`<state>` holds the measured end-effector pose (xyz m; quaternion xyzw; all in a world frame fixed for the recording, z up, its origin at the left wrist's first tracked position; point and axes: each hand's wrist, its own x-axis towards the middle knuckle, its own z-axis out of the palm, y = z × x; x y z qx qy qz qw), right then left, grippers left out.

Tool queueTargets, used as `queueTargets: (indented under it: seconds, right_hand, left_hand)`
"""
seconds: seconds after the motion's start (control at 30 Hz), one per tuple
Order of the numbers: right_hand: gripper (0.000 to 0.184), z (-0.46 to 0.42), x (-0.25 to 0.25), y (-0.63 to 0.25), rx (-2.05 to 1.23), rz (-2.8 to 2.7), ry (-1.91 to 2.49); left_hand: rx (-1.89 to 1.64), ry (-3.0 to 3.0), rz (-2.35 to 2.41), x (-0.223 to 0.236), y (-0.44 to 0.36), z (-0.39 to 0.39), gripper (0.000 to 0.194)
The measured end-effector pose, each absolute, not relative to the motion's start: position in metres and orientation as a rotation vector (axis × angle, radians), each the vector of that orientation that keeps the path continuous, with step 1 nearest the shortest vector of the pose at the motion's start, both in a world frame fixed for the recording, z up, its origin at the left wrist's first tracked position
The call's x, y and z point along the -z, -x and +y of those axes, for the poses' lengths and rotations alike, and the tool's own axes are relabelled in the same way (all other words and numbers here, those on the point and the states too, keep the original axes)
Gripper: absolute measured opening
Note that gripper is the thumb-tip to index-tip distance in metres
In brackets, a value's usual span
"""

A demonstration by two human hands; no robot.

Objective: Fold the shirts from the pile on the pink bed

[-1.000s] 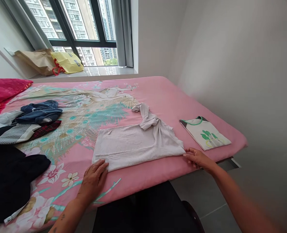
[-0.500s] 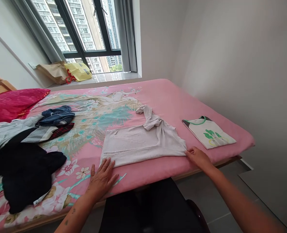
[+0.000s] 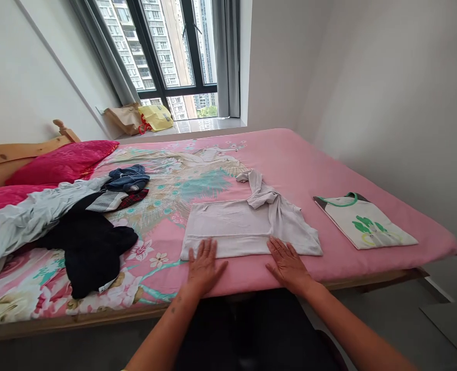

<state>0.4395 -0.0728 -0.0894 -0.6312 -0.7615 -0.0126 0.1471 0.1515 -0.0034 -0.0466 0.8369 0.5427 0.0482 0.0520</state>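
Note:
A pale grey shirt (image 3: 232,224) lies partly folded near the front edge of the bed, its sleeve (image 3: 257,188) bunched toward the far side. My left hand (image 3: 205,268) rests flat with fingers spread, fingertips on the shirt's near edge at the left. Further right along that same edge, my right hand (image 3: 289,264) also lies flat, its fingers stretched over the fabric. To the right is a folded white T-shirt (image 3: 367,221) with a green collar and a green plant print.
Dark trousers or tops (image 3: 92,247), a white garment (image 3: 43,211) and blue denim (image 3: 128,178) are heaped at the left beside red pillows (image 3: 66,162). The pink flowered bedsheet (image 3: 274,154) reaches the wall. Paper and yellow bags (image 3: 156,117) stand on the windowsill.
My right hand has left the shirt's right corner and moved left along its near edge, opening flat. My left hand stays spread at the left part. The view has turned left.

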Motion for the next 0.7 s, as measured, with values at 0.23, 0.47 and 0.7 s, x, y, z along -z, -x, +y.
queueTargets:
  seconds: [0.23, 0.47, 0.7]
  right_hand:
    - [0.053, -0.07, 0.061, -0.436, 0.003, -2.153, 1.806]
    - [0.053, -0.053, 0.054, -0.459, 0.005, -2.369, 1.49]
    - [0.062, -0.055, 0.07, -0.47, 0.0, -2.355, 1.474]
  left_hand:
    - [-0.151, -2.442, 1.962, 0.021, -0.094, 0.015, 0.058]
    - [-0.186, -2.442, 1.793, 0.033, -0.112, 0.014, 0.054]
    - [-0.654, -2.064, 1.443, 0.003, -0.173, 0.051, 0.027]
